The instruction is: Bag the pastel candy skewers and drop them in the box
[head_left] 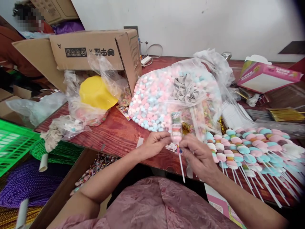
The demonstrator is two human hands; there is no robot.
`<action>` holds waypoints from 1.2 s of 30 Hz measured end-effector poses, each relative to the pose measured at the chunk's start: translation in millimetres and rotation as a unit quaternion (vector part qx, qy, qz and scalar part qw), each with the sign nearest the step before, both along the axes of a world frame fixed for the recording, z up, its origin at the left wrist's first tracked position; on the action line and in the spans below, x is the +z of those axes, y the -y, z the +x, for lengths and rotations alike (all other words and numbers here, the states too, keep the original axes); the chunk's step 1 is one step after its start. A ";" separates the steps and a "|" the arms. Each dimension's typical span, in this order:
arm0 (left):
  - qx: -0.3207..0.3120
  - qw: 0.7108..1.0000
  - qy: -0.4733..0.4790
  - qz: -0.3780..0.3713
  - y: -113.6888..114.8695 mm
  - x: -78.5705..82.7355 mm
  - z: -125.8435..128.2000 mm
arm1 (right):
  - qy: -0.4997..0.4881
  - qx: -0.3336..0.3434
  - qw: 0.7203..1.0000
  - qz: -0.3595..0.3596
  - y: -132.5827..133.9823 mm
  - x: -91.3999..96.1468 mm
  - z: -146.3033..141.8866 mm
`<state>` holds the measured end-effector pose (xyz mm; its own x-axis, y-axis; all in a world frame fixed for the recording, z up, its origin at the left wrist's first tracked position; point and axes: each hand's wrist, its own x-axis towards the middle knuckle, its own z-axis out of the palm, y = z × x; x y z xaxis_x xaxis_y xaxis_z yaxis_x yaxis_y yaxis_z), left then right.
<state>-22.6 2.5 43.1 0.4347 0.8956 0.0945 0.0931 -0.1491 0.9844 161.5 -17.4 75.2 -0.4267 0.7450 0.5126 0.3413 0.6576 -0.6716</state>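
Left hand [154, 144] and right hand [197, 156] pinch the bagged candy [176, 130]; best held steady, stick [182, 168] hanging below the grip.

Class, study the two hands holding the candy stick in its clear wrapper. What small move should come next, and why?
Probably gather the wrapper tight around the stick just below the candy. The left hand and right hand both pinch the candy stick at that spot. The wrapper looks pulled over the candy, and its lower end does not look closed yet.
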 end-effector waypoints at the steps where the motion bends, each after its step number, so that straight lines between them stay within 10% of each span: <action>1: 0.021 0.998 0.049 -0.021 -1.7 1.5 -0.6 | 0.008 0.016 1.000 0.009 1.9 -3.1 -1.5; 7: 0.170 0.981 0.094 0.005 13.9 10.3 -3.8 | 0.087 -0.035 0.978 0.185 -8.6 -20.0 2.3; 13: -0.099 0.921 0.210 -0.313 29.9 3.6 -4.5 | 0.136 -0.040 0.915 0.378 -18.8 -23.4 3.1; 17: -0.027 0.963 0.195 -0.186 34.4 1.7 1.9 | 0.147 -0.023 0.916 0.372 -18.6 -36.2 -1.3; 20: -0.006 0.994 0.095 0.053 28.6 -3.1 -0.3 | 0.127 -0.001 0.932 0.338 -17.7 -39.4 -3.3; 23: 0.025 0.930 -0.065 0.362 17.5 -7.0 -7.7 | 0.048 -0.028 0.971 0.234 -16.8 -34.7 -5.3; 26: 0.065 0.839 -0.153 0.518 6.5 -6.9 -13.0 | -0.025 -0.068 0.990 0.124 -12.4 -28.0 -7.4; 31: 0.149 0.813 -0.191 0.530 -7.0 -3.7 -17.9 | 0.016 -0.007 0.977 0.212 -2.4 -21.3 -8.7; 36: 0.221 0.943 -0.086 0.232 3.2 -1.8 -22.2 | 0.121 0.001 0.929 0.351 -16.7 -26.3 -8.3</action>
